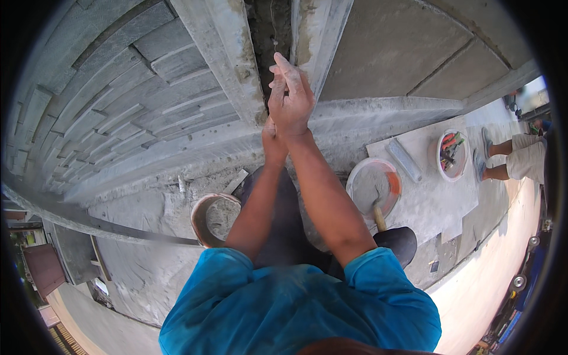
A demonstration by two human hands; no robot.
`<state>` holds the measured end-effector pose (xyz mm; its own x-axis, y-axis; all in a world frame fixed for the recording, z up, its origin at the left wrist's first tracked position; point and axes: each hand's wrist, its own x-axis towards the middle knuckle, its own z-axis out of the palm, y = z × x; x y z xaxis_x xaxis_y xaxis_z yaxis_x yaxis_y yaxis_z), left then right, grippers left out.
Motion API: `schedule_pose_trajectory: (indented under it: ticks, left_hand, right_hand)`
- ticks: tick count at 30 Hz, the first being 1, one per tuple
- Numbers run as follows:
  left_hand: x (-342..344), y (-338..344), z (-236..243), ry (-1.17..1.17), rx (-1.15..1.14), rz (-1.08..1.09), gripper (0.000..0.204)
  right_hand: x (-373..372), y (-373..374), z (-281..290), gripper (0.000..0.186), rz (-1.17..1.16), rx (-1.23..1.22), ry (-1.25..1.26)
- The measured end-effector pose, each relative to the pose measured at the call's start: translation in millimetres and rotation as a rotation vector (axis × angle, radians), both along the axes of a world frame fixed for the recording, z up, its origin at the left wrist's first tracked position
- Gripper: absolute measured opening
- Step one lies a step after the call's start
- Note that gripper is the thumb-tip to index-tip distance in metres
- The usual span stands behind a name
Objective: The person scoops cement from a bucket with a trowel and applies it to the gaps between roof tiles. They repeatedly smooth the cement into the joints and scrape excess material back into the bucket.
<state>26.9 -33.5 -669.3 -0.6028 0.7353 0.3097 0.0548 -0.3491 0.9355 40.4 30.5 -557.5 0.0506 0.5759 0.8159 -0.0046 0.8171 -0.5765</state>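
The right hand (290, 97) is raised against a dark vertical gap (269, 47) between two grey concrete posts, its fingers straight and close together, holding nothing that can be seen. The left hand (273, 142) sits just below and behind it, touching the right wrist; most of it is hidden, so whether it is open or closed around anything cannot be told. Left of the gap the wall is grey block courses (130, 100); right of it, smooth grey panels (402, 53). On the ground below, a bucket (204, 222) with grey mortar stands beside the left forearm. A round orange-rimmed pan (393, 183) of mortar with a trowel (378, 213) lies on a flat board (426, 201), near a small white pail (452, 155) of tools. Another person's legs (512, 160) stand at the right.
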Motion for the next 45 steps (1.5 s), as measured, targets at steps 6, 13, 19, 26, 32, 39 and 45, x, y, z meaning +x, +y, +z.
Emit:
schedule_pose_trajectory:
  ticks: [6,13,19,26,32,39,45]
  left_hand:
    - [-2.3,-1.6,-1.5,-0.104,-0.032,-0.066,0.025]
    - [-3.2,-9.6,0.1,-0.261,-0.073,-0.135,0.029]
    - [-5.5,-12.9,12.6,-0.279,-0.058,-0.148,0.030]
    - [-2.1,-19.0,26.3,-0.070,-0.052,-0.123,0.025]
    - [5.8,-19.1,33.4,-0.206,-0.054,-0.168,0.024]
    - [5.9,-33.1,46.1,-0.141,-0.230,-0.121,0.025]
    - [0.2,-42.6,32.8,-0.472,-0.096,-0.247,0.028]
  right_hand:
    - [-10.2,3.9,9.4,0.035,-0.229,0.021,-0.131]
    - [-17.4,5.0,4.3,0.031,-0.208,-0.062,-0.089]
    - [-17.5,2.4,10.2,0.031,-0.288,-0.105,-0.170]
    - [-12.1,-5.7,19.8,0.025,-0.294,-0.323,-0.167]
    - [-4.8,-4.5,18.2,0.025,-0.258,-0.252,-0.230]
    - [-1.3,-26.7,34.8,0.034,-0.086,-0.534,-0.247]
    - [4.1,-29.3,65.1,0.039,0.072,-0.710,-0.197]
